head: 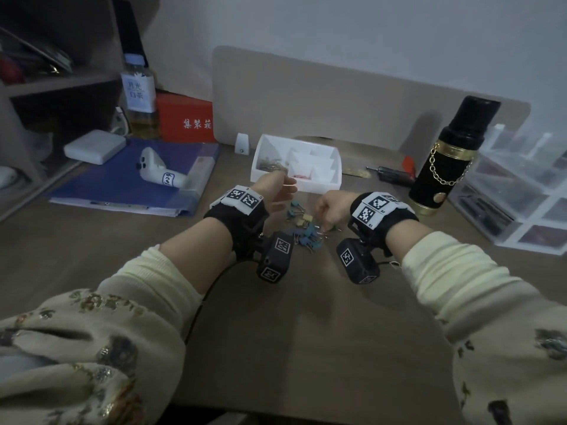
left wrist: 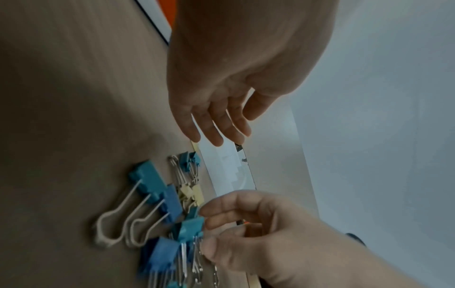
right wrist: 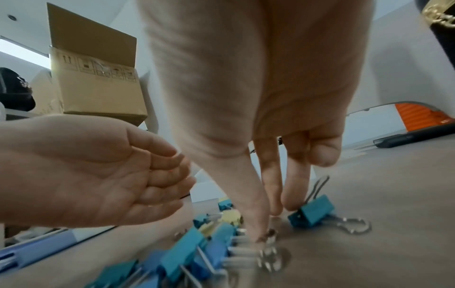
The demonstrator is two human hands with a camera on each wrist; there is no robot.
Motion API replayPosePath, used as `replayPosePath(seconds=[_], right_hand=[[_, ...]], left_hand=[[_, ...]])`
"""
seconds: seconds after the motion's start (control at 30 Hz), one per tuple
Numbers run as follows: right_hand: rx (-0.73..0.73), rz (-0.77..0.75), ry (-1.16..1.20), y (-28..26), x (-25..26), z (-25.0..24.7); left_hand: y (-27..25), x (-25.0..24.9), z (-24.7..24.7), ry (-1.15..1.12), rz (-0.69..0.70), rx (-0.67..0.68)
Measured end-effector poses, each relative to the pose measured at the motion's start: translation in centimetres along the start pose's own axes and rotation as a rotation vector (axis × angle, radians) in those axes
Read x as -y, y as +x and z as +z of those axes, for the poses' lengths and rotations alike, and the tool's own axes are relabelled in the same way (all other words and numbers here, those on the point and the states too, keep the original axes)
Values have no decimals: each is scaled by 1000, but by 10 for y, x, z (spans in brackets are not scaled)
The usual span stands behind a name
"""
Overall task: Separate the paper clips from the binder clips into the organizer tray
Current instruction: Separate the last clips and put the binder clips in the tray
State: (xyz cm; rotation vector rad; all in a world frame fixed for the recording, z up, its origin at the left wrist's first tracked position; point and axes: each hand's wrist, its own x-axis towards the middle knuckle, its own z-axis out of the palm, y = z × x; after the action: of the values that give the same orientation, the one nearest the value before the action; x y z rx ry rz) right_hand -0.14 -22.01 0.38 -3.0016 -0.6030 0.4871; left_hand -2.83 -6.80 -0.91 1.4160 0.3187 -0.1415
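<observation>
A white organizer tray (head: 325, 183) stands at the back of the desk; its left compartment holds a heap of paper clips (head: 270, 165). Blue, teal and yellow binder clips (head: 303, 231) lie heaped on the wood in front of it, also seen close up (left wrist: 157, 196) (right wrist: 187, 251). My left hand (head: 283, 191) hovers open and empty just before the tray's front wall, its fingers relaxed (left wrist: 216, 126). My right hand (head: 325, 223) reaches down into the heap. Its thumb and forefinger pinch a small metal paper clip (right wrist: 270, 233) lying on the table, beside a teal binder clip (right wrist: 312, 212).
A black and gold flask (head: 445, 167) stands to the right, clear plastic drawers (head: 521, 191) beyond it. A blue folder (head: 129, 182) with a white controller (head: 159, 173) lies to the left, backed by a bottle (head: 139, 96) and a red box (head: 187, 118). A black tool (head: 392, 173) lies right of the tray.
</observation>
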Motion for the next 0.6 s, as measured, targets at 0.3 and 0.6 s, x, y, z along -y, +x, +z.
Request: replayPosePath(seconds=[0.3,0.6], right_hand=[[-165,143,13,-12,-11,0],[-28,171,-106,-19,-15,13]], left_hand=[[-19,14,-11,-310,-29,-9],[-29,29,-9,-587,-101,-50]])
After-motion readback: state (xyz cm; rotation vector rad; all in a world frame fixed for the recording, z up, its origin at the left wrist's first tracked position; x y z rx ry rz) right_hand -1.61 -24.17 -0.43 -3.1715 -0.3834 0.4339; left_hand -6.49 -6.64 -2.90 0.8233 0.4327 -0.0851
